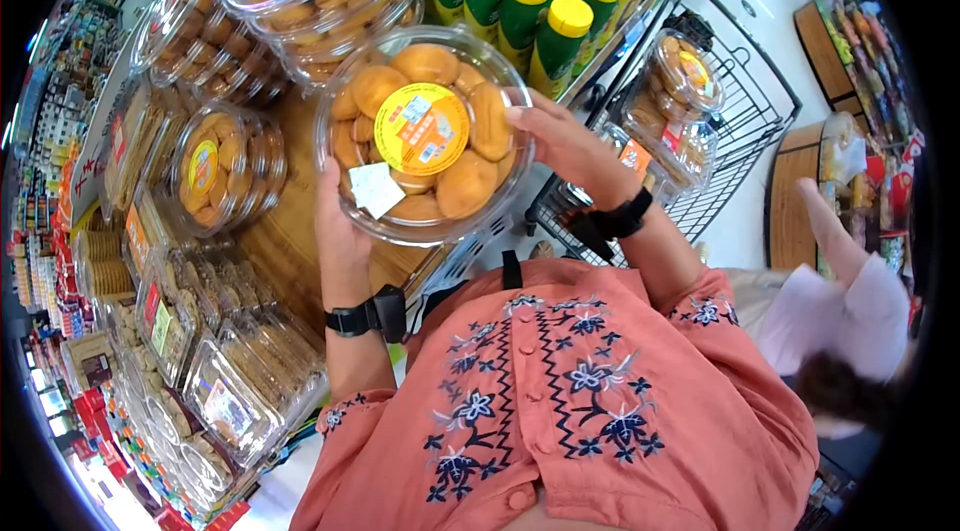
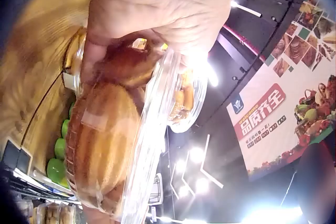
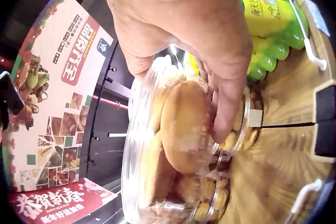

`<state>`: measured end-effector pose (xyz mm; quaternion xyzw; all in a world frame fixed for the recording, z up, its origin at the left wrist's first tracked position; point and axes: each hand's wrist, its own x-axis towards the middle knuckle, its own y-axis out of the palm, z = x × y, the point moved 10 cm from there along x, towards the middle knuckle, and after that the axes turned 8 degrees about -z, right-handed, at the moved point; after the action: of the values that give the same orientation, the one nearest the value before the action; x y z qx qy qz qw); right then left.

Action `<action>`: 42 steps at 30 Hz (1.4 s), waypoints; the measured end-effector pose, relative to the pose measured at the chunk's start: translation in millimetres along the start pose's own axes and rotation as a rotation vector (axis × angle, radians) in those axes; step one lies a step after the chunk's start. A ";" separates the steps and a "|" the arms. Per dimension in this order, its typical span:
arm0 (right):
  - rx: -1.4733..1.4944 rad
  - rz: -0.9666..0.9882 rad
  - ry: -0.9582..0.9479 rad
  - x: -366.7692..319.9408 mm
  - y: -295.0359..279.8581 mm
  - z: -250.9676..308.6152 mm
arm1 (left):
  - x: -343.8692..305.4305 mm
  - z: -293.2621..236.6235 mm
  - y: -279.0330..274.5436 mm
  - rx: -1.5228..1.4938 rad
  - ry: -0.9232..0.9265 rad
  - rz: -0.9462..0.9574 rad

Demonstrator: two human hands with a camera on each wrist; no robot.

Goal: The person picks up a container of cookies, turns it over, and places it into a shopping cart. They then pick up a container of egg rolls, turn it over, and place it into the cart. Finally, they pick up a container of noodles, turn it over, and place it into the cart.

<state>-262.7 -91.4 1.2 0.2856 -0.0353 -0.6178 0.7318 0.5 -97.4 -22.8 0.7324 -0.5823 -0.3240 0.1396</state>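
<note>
Both hands hold a round clear plastic tub of small cakes (image 1: 468,186) with a yellow round label, lifted over the wooden display table (image 1: 290,216). My left hand (image 1: 343,226) grips its left side, thumb up at the rim. On the upper right side, my right hand (image 1: 562,136) grips it with the thumb over the lid edge. In the left wrist view the left hand (image 2: 163,8) curls round the tub, a ridged cake (image 2: 105,134) showing through the wall. The right wrist view shows the right hand (image 3: 184,29) spread over lid and base.
Stacked cake tubs (image 1: 320,1) stand behind, and another labelled tub (image 1: 225,166) sits left. Cookie boxes (image 1: 235,391) fill the near left. Green bottles with yellow caps (image 1: 528,11) line the back. A shopping cart (image 1: 740,121) holding packs is at right, a person (image 1: 840,311) beyond.
</note>
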 end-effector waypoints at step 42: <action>-0.059 -0.138 -0.163 -11.5 7.3 14.0 | -2.3 -6.3 3.1 0.034 0.058 -0.007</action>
<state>-264.5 -85.5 19.7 0.2146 -0.0568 -0.6887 0.6902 1.9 -97.2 -15.5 0.7458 -0.5809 -0.2932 0.1426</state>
